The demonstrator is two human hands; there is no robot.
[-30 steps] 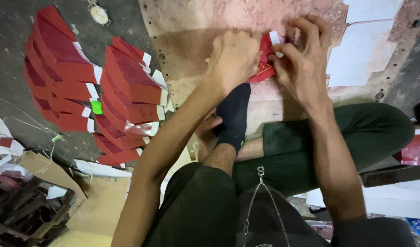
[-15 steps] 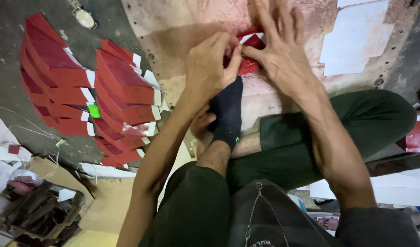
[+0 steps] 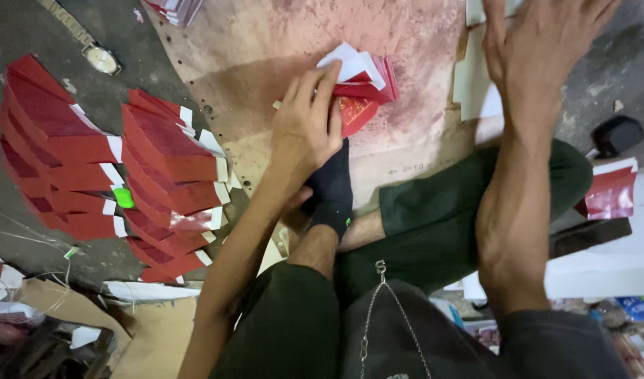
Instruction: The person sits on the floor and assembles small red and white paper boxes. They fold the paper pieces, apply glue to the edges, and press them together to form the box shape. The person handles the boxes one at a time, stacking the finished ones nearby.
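Left hand (image 3: 308, 130) pinches a small stack of red paper pieces (image 3: 360, 88) flat on the stained board (image 3: 266, 49) to steady it, right hand (image 3: 539, 49) open, reaching far right toward white sheets (image 3: 476, 84); finished rows (image 3: 111, 161) fan left.

Red-and-white folded paper pieces (image 3: 360, 84), black sock (image 3: 332, 189), dark green trousers (image 3: 441, 210), pink-stained board (image 3: 266, 49)
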